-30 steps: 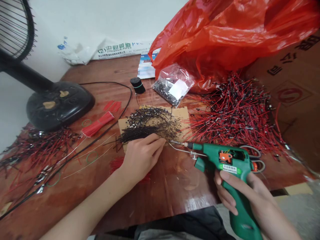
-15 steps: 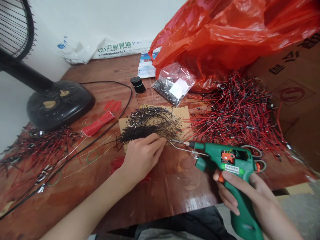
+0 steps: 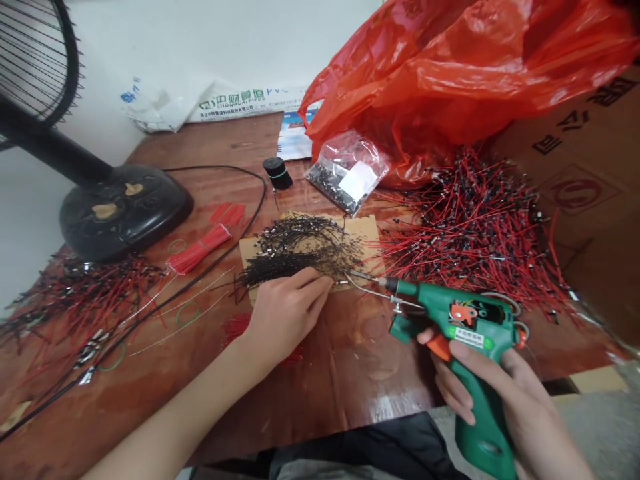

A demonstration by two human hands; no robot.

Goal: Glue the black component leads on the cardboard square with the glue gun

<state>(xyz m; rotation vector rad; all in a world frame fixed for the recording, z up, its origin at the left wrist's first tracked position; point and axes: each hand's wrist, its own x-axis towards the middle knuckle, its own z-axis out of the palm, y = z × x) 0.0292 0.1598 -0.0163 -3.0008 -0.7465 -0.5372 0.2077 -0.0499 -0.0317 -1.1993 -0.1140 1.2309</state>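
My right hand (image 3: 493,380) is wrapped round the grip of a green soldering gun (image 3: 463,303), with a finger at its orange trigger (image 3: 439,347). The gun's metal tip (image 3: 367,275) points left, a little apart from my left fingertips, and a thin curved solder feed tube runs below it. My left hand (image 3: 293,307) is closed in a pinch at the front edge of a cardboard piece (image 3: 371,230). A small shiny end shows beside its fingertips; the fingers hide the rest. Black wires (image 3: 280,268) with small connectors lie on the cardboard just behind this hand.
A large pile of red and black wires (image 3: 480,233) lies at right, beside a carton (image 3: 590,200) and red plastic bag (image 3: 450,73). A clear bag of small black parts (image 3: 345,173) stands behind the cardboard. At left are a fan base (image 3: 125,213), black cable (image 3: 200,270) and red wire bundle (image 3: 200,250).
The soldering gun has shifted slightly right, its tip drawing away from my left fingertips. More of the orange trigger shows now. My left hand has stayed in place, still pinching.
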